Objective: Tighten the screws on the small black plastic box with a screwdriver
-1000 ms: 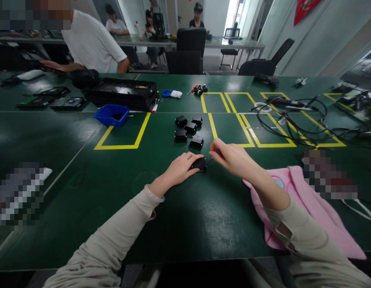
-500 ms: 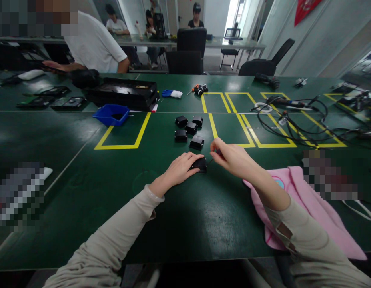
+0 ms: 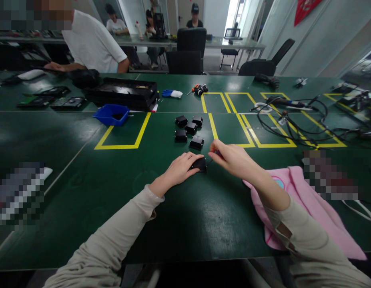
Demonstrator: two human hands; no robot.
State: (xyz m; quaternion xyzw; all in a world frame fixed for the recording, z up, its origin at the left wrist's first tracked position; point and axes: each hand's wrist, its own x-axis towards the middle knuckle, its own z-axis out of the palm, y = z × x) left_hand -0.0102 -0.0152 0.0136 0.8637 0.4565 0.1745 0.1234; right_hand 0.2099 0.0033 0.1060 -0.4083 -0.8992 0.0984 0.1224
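My left hand (image 3: 183, 167) grips a small black box (image 3: 200, 164) from its left side and holds it down on the green table. Its fingers lie over the top and the thumb is along the near side. Just to the right, my right hand (image 3: 225, 157) is closed in a pinch around a screwdriver (image 3: 210, 161). Only the thin dark shaft shows, its tip at the box's right end; the fingers hide most of the handle. Beyond my hands lies a loose group of several similar black boxes (image 3: 191, 127).
A blue bin (image 3: 111, 115) and a long black case (image 3: 122, 93) stand at the back left. Black cables (image 3: 289, 120) sprawl at the right. A pink cloth (image 3: 305, 212) lies under my right forearm. Across the table sits a person in a white shirt (image 3: 97, 42).
My right hand has shifted very slightly left and turned its fingers a little around the screwdriver. My left hand and the box stay put.
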